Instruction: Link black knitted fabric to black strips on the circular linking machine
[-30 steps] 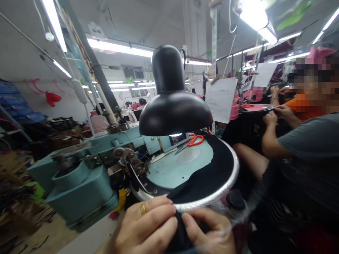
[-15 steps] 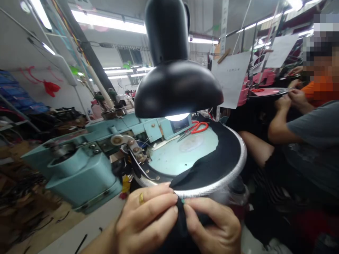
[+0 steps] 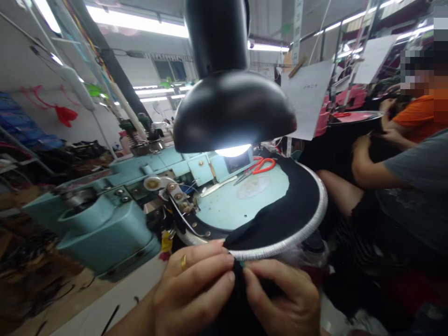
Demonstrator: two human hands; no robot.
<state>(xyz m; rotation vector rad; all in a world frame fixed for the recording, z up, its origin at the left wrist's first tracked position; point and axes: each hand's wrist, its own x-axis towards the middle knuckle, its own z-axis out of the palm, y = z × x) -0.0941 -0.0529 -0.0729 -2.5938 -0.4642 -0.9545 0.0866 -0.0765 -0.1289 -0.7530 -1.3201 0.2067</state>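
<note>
Black knit fabric point(image 3: 280, 221) lies over the needle ring point(image 3: 273, 252) of a round linking machine and hangs down in front of it. At the ring's front edge, my left hand point(image 3: 196, 287), with a gold ring on one finger, pinches this fabric between thumb and fingers. Close beside it, my right hand point(image 3: 283, 294) grips the fabric edge between thumb and forefinger. A tiny green spot shows at its fingertips; I cannot make out what it is. The fabric below the ring is partly hidden by both hands.
Over the machine's pale green plate point(image 3: 227, 200) hangs a black lamp point(image 3: 234, 112), switched on. Red-handled scissors point(image 3: 262, 165) lie on the plate. The green machine body point(image 3: 108, 233) stands at the left. People sit at the right, one in a grey sleeve point(image 3: 416, 158).
The view has shifted slightly. Both my hands keep almost the same place and hold on the fabric. At the right, the grey-sleeved person's hands have moved lower and closer in.
</note>
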